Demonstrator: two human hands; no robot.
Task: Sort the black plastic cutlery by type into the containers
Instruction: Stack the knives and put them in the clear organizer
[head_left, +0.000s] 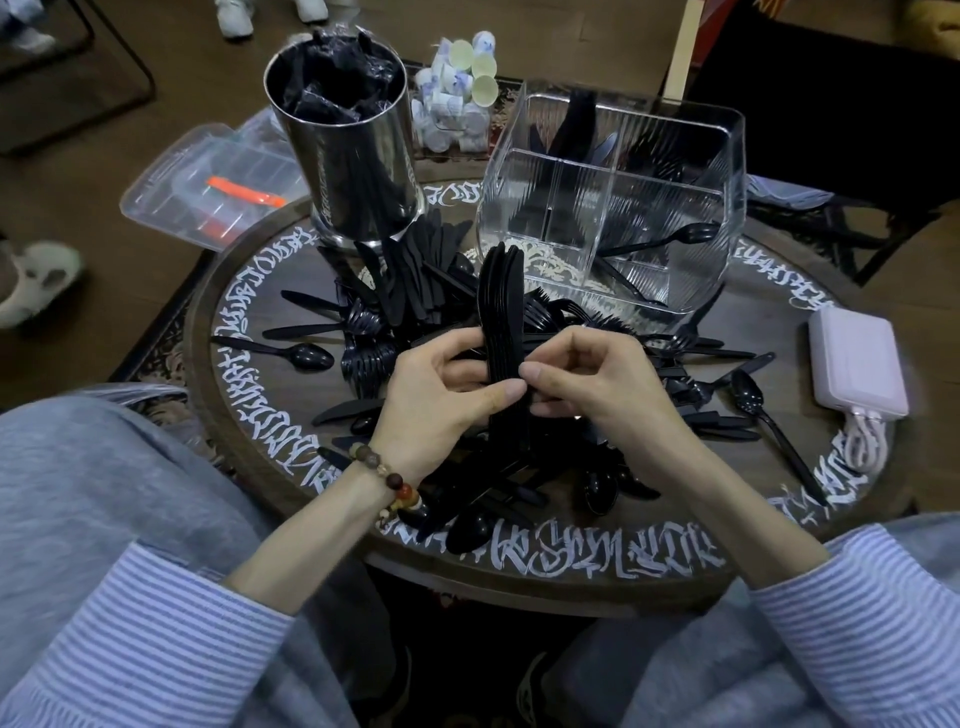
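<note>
Knives (501, 312), stacked blade-up into a neat bundle, stand upright between both hands over the middle of the round table (260, 291). The left hand (441, 384) wraps its fingers round the bundle's lower half, thumb across the front; the right hand (587, 379) pinches the same stack from the right side with thumb and forefinger, the other fingers curled. My reading is that the stack is being squared up before it goes into a container.

Sorting looks early to midway. The clear divided container (613, 208), at the far right, holds only a little: some dark pieces in its far compartments and a spoon (670, 239) leaning in the near right one; which types sit in the far cells I cannot tell. The steel canister (358, 156) at the far left is filled with dark wrapped material, contents unclear.

Much remains. A loose heap of cutlery (519, 483) still covers the table centre under and around the hands, with forks (363, 338) clustered left of the bundle, a single spoon (291, 353) further left, and more spoons (753, 405) to the right.
</note>
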